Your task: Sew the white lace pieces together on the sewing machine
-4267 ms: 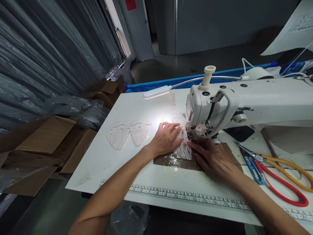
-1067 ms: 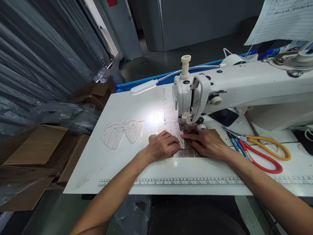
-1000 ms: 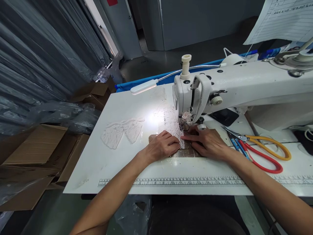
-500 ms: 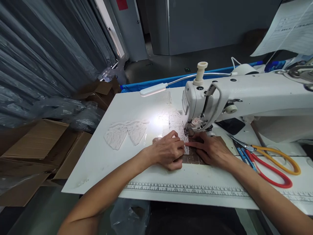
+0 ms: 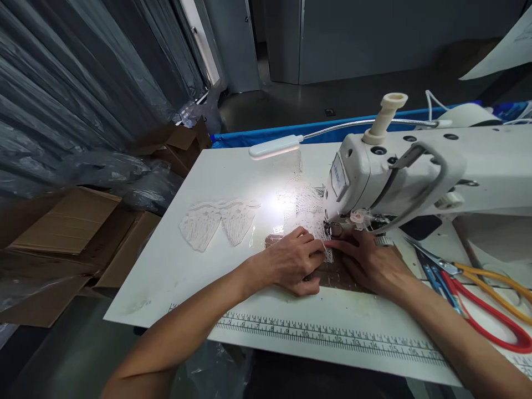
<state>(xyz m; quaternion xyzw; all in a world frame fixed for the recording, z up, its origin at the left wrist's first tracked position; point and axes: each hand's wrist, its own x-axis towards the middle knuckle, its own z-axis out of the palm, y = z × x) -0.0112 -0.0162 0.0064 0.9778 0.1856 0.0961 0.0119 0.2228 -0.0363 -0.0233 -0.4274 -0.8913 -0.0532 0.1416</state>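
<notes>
Lace strip on table, runs under sewing machine foot, near end lies over brown sheet. Left hand fingers curled, pressing lace edge just left of foot. Right hand flat on brown sheet, fingertips touching lace at foot; whether either pinches lace, cannot tell. Two loose lace pieces well left. Lamp above lace. Scissors right of right hand. Printed ruler along table front. Cardboard boxes left of table
</notes>
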